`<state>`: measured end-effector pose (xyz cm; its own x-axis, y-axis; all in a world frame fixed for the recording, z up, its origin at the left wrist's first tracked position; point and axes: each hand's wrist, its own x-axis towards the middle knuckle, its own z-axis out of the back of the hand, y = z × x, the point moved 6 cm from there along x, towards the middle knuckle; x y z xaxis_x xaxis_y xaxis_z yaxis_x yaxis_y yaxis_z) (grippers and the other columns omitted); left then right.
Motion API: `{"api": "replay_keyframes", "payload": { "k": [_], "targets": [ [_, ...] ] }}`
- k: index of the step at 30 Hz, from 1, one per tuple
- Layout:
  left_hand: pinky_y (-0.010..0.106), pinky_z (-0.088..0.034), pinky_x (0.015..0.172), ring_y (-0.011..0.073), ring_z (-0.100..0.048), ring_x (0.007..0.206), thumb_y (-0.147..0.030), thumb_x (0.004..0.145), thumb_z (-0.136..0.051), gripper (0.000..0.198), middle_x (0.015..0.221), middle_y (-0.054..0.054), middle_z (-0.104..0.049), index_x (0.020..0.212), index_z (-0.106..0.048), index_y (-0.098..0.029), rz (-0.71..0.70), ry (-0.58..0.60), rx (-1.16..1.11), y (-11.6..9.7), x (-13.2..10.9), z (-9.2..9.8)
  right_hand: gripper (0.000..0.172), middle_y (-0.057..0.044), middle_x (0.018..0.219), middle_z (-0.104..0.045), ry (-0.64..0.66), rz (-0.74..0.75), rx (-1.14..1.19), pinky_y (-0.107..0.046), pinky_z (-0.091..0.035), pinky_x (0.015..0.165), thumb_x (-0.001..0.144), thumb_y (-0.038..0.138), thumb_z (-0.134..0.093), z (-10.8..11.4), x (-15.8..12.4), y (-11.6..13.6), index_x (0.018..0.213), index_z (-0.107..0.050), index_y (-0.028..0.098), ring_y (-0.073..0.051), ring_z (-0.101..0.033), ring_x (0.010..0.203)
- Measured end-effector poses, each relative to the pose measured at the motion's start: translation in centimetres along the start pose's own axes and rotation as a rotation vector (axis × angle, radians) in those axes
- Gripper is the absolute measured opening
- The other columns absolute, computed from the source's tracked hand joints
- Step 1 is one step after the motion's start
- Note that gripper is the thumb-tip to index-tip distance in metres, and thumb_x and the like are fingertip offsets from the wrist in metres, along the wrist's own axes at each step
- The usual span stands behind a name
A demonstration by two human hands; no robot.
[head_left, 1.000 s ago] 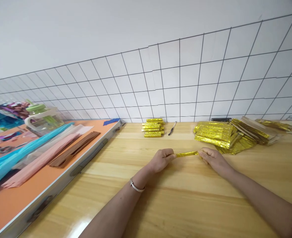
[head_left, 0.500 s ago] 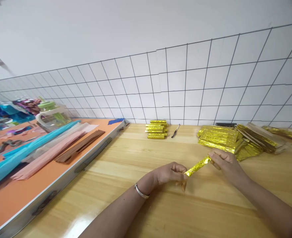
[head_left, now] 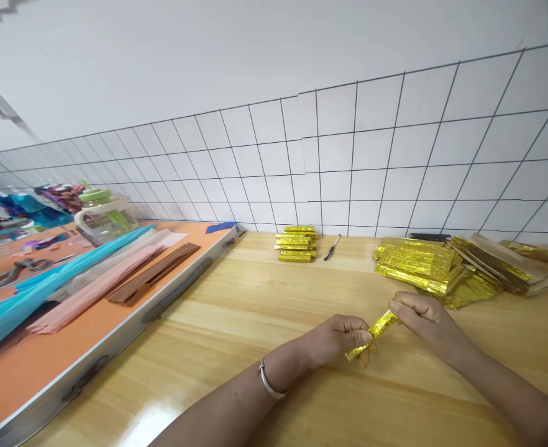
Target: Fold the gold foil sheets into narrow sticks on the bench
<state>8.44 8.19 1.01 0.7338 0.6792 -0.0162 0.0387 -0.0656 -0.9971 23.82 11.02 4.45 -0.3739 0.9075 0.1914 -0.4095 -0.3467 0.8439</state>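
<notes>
A narrow folded strip of shiny gold foil (head_left: 382, 324) slants between my two hands above the wooden table. My left hand (head_left: 343, 338), with a silver bangle at the wrist, pinches it around the middle, so its lower end pokes out below the thumb. The upper end is gripped between thumb and fingers of my right hand (head_left: 418, 313). Just beyond the right hand lies a heap of flat gold foil pieces (head_left: 414, 261). Farther back, a small stack of narrow gold foil strips (head_left: 297, 243) rests near the wall.
A pen (head_left: 332, 247) lies beside the small stack. At left stands an orange-topped board (head_left: 171, 279) with a raised edge, carrying turquoise crepe paper (head_left: 78, 267), pink paper (head_left: 97, 285), brown paper (head_left: 155, 273), scissors (head_left: 20, 270) and a green-lidded cup (head_left: 97, 198). A white grid wall (head_left: 334, 155) closes the back.
My left hand has slid up along the gold strip from its lower end toward the middle. My right hand has dropped slightly, still holding the upper end.
</notes>
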Motion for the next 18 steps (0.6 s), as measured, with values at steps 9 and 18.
{"api": "replay_keyframes", "payload": {
  "k": [9, 18],
  "targets": [
    [0.021, -0.036, 0.056, 0.0084, -0.044, 0.052, -0.053, 0.077, -0.054, 0.042, 0.055, -0.001, -0.051, 0.068, -0.054, -0.012, -0.122, -0.389, 0.006, 0.0, 0.5, 0.6, 0.029, 0.003, 0.066, -0.046, -0.005, -0.127, 0.303, -0.024, -0.034, 0.055, 0.085, 0.048, -0.046, -3.7, -0.7, 0.0, 0.077, -0.047, 0.020, -0.012, -0.042, 0.059],
    [0.020, -0.032, 0.055, 0.0081, -0.040, 0.055, -0.044, 0.085, -0.048, 0.037, 0.058, -0.001, -0.048, 0.065, -0.050, -0.013, -0.217, -0.504, 0.167, -0.1, 0.1, -0.1, 0.027, 0.003, 0.065, -0.044, -0.075, -0.097, 0.357, -0.024, -0.037, 0.058, 0.085, 0.041, -0.050, -4.4, -1.2, 1.0, 0.070, -0.048, 0.019, -0.012, -0.042, 0.063]
  ]
}}
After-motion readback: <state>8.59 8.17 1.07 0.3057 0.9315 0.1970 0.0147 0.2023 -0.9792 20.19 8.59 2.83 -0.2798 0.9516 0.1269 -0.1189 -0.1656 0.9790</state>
